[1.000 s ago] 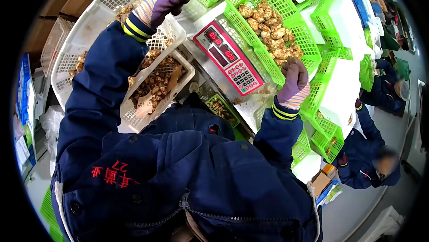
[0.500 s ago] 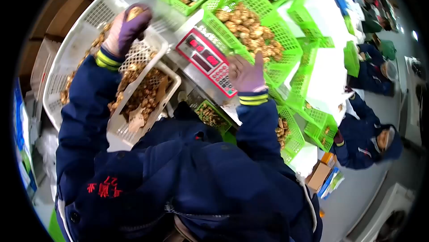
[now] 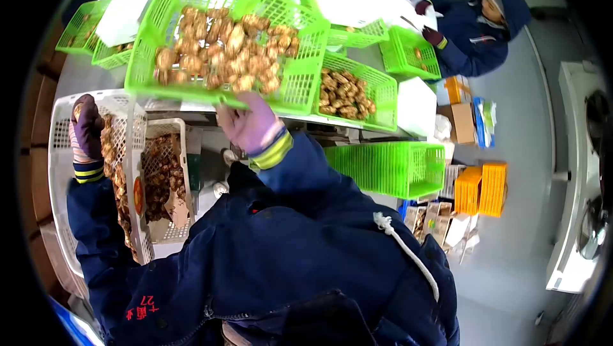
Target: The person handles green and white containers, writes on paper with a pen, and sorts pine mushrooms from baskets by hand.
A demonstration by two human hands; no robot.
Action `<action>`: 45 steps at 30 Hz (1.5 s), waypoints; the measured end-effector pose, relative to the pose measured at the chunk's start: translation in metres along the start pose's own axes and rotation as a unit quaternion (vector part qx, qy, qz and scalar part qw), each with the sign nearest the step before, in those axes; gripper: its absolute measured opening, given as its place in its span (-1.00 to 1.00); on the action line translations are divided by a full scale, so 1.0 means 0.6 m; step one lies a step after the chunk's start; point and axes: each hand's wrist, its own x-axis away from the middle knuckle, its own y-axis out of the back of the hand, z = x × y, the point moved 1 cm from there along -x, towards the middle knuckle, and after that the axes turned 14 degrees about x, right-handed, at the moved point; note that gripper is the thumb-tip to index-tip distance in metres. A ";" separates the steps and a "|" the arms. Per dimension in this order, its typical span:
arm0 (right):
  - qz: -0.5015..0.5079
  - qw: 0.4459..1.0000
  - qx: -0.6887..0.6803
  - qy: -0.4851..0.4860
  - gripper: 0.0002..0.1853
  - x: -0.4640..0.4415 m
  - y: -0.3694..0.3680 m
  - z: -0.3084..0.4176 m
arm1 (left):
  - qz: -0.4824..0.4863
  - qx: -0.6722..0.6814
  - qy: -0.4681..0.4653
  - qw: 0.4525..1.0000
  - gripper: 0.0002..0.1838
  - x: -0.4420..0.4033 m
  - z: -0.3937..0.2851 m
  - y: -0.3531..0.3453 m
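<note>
My right hand (image 3: 248, 123), in a pale purple glove, is closed on the near rim of a green plastic basket (image 3: 313, 46). Golden-brown, knobbly mushroom-like pieces (image 3: 233, 49) lie heaped inside it. The rim by my hand is blurred. My left hand (image 3: 88, 130), gloved too, is closed over the white crate (image 3: 62, 113) at the left; a bit of a brown piece (image 3: 78, 112) shows at its top. More brown pieces (image 3: 113, 173) lie in that crate. The red scale is out of sight.
A smaller white crate (image 3: 172, 234) with brown pieces and cardboard stands beside the large one. Another green basket (image 3: 383, 106) of pieces sits right on the table. Green baskets (image 3: 383, 167) and orange crates (image 3: 491, 189) are lower right. A co-worker (image 3: 476, 33) stands at upper right.
My view has turned right. My right hand has gone from beside the scale to the green basket's rim, and the basket now appears nearer. My left hand stays over the white crate.
</note>
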 end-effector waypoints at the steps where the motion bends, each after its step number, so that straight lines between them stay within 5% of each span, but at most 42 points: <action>1: 0.002 1.000 -0.005 0.015 -0.72 0.056 0.025 0.003 | 0.019 -0.012 -0.033 0.999 -0.86 -0.001 0.000 -0.013; 4: -0.064 0.989 -0.038 -0.125 -0.72 0.182 0.142 0.017 | 0.142 -0.075 -0.088 0.983 -0.90 -0.021 -0.002 -0.032; 5: -0.084 0.981 0.152 -0.088 -0.71 0.223 0.207 0.027 | 0.132 -0.042 -0.040 0.990 -0.92 -0.023 -0.003 -0.042; 6: -0.100 0.980 0.162 -0.060 -0.70 0.254 0.221 0.030 | 0.120 -0.009 0.010 0.993 -0.92 -0.015 -0.006 -0.064; 7: -0.117 0.977 0.173 -0.031 -0.69 0.285 0.235 0.033 | 0.122 -0.042 -0.038 0.991 -0.92 -0.009 0.003 -0.085; 8: -0.126 0.992 0.005 -0.013 -0.67 0.306 0.211 0.033 | 0.124 -0.075 -0.086 0.986 -0.89 -0.005 0.017 -0.103; 9: -0.204 0.977 -0.021 0.052 -0.67 0.314 0.223 0.038 | 0.138 -0.092 -0.100 0.981 -0.86 -0.003 0.028 -0.117; 10: -0.176 0.980 -0.053 0.081 -0.67 0.324 0.220 0.052 | 0.130 0.013 0.005 0.991 -0.89 0.006 0.036 -0.136; 13: -0.179 0.944 -0.076 0.266 -0.68 0.312 0.235 0.113 | 0.149 0.024 0.061 0.987 -0.88 0.040 0.070 -0.205; 16: -0.182 0.917 -0.088 0.345 -0.67 0.278 0.262 0.207 | 0.151 -0.005 0.073 0.986 -0.87 0.089 0.113 -0.280; 17: -0.182 0.901 -0.085 0.384 -0.66 0.253 0.283 0.246 | 0.141 -0.046 0.003 0.989 -0.88 0.097 0.147 -0.293; 20: -0.206 0.858 -0.168 0.440 -0.60 0.180 0.277 0.342 | 0.172 0.023 0.113 0.978 -0.92 0.165 0.158 -0.372; 22: -0.210 0.847 -0.203 0.444 -0.56 0.126 0.269 0.390 | 0.248 -0.084 0.037 0.964 -0.91 0.182 0.190 -0.394; 24: -0.200 0.857 -0.225 0.417 -0.51 0.107 0.228 0.414 | 0.178 0.007 0.141 0.974 -0.91 0.219 0.185 -0.448; 28: -0.154 0.840 -0.274 0.442 -0.40 0.009 0.209 0.414 | 0.214 -0.006 0.202 0.956 -0.91 0.240 0.210 -0.499; 32: -0.095 0.930 -0.255 0.247 -0.50 0.042 0.199 0.329 | 0.261 0.013 0.253 0.931 -0.83 0.255 0.220 -0.555; 34: -0.020 0.961 0.087 0.260 -0.59 0.027 0.273 0.289 | 0.369 -0.063 0.206 0.904 -0.66 0.258 0.205 -0.586; 37: -0.036 0.957 0.205 0.202 -0.70 0.168 0.294 0.230 | 0.348 -0.006 0.325 0.879 -0.67 0.266 0.231 -0.637; 38: -0.037 0.946 0.248 0.205 -0.70 0.228 0.313 0.222 | 0.462 -0.013 0.272 0.844 -0.73 0.273 0.236 -0.657; 42: -0.303 0.862 0.285 0.290 -0.67 0.444 0.428 0.258 | 0.587 -0.008 0.285 0.758 -0.77 0.334 0.285 -0.780; 43: -0.353 0.850 0.222 0.322 -0.66 0.495 0.470 0.275 | 0.645 -0.045 0.197 0.737 -0.76 0.353 0.301 -0.816; 45: -0.487 0.755 0.201 0.389 -0.64 0.570 0.575 0.316 | 0.674 -0.131 0.197 0.700 -0.73 0.404 0.323 -0.904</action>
